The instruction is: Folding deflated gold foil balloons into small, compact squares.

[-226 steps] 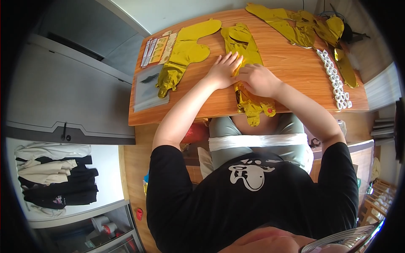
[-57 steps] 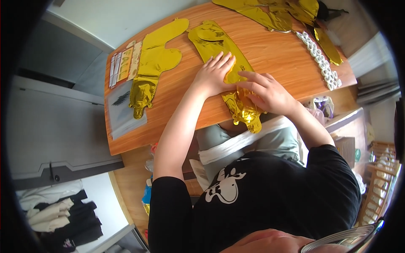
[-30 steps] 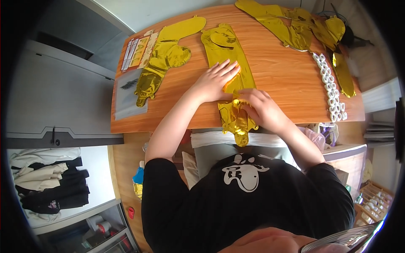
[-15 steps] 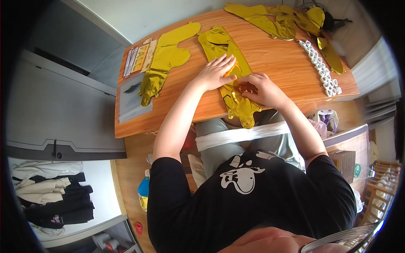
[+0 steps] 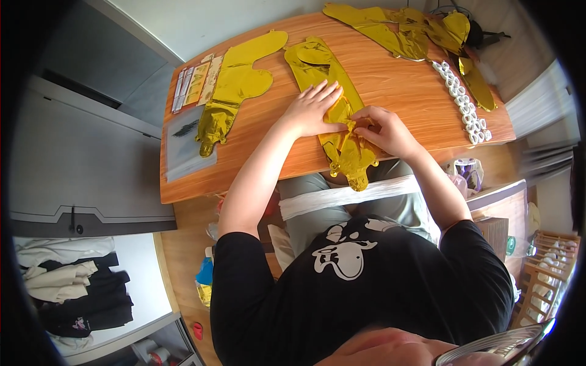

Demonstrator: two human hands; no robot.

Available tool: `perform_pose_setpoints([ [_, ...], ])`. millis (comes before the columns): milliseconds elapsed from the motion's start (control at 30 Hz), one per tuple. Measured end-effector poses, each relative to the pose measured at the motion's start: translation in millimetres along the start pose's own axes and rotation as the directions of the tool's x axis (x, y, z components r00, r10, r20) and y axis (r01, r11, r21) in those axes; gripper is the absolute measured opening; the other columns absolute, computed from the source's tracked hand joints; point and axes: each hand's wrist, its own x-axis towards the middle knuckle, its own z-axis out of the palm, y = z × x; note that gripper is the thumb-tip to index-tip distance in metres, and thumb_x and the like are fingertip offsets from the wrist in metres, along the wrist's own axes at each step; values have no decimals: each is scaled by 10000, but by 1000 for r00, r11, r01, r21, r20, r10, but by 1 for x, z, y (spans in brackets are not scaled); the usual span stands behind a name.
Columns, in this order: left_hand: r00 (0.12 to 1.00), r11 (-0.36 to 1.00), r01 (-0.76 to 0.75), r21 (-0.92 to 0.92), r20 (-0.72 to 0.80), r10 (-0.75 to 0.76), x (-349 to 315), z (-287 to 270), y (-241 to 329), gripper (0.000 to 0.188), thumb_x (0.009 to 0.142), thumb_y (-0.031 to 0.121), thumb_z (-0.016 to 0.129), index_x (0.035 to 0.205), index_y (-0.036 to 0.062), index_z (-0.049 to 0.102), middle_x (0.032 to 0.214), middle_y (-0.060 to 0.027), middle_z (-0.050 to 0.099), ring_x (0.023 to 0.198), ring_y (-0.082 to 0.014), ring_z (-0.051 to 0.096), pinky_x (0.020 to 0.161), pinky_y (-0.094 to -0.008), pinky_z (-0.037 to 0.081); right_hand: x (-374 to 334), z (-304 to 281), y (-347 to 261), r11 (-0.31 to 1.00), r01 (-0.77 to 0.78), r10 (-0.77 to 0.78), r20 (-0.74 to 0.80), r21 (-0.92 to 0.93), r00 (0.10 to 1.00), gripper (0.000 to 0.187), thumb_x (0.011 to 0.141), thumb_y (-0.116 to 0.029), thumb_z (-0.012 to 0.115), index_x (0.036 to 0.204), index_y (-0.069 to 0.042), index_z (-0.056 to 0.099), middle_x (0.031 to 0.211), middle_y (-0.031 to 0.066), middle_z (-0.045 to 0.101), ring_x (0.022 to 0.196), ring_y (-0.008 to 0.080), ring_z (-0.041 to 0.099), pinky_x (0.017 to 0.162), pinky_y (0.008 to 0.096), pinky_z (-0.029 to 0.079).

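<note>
Gold foil piece (image 5: 345, 108): lies mid-worktop (image 5: 406, 91), one end overhanging the front edge.
Left hand (image 5: 312, 114): I see it spread flat, probably steadying the foil.
Right hand (image 5: 389, 131): fingertips pinching a fold, seemingly for control.
White rings (image 5: 464, 107): rightward, apart.

Middle foil piece (image 5: 347, 108) partly on table (image 5: 397, 91)

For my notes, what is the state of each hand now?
Left hand: open, flat on the gold foil.
Right hand: curled at that foil; whether gripping cannot be told.
</note>
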Motion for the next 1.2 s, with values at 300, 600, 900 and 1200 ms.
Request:
perform_pose_setpoints([
  [300, 1000, 1000, 4, 9, 9, -5, -1, -1, 2, 1080, 859, 789, 587, 1658, 160, 223, 1730, -65, 185, 1594, -283, 162, 1300, -460, 152, 0, -14, -9, 870, 174, -158, 74, -461, 985, 338, 783, -180, 834, 1107, -129, 756, 1050, 52, 728, 1152, 272, 616, 1001, 415, 419],
  [600, 1000, 1000, -4, 21, 5, 4, -1, 2, 0, 1146, 832, 874, 521, 1655, 137, 216, 1726, -91, 192, 1596, -284, 154, 1298, -471, 160, 1, -11, -9, 858, 134, -76, 135, -496, 988, 406, 791, -258, 843, 1164, -127, 752, 1063, 38, 754, 1258, 295, 571, 1082, 459, 384],
  [900, 1000, 1000, 24, 19, 17, -24, -2, 1, 1, 1095, 844, 805, 590, 1656, 164, 234, 1727, -62, 199, 1594, -275, 166, 1301, -461, 154, 12, -15, -21, 806, 57, 73, 195, -590, 978, 846, 644, -373, 927, 1399, -155, 614, 1318, 117, 663, 1430, 347, 408, 1187, 494, 293],
  [1200, 1000, 1000, 18, -8, -17, -18, -1, 1, 2, 1109, 827, 806, 612, 1653, 163, 245, 1724, -67, 209, 1593, -274, 169, 1300, -461, 155, 20, -15, -20, 765, 59, 166, 285, -642, 944, 1159, 568, -485, 951, 1548, -197, 403, 1533, 126, 486, 1496, 359, 306, 1227, 533, 231],
])
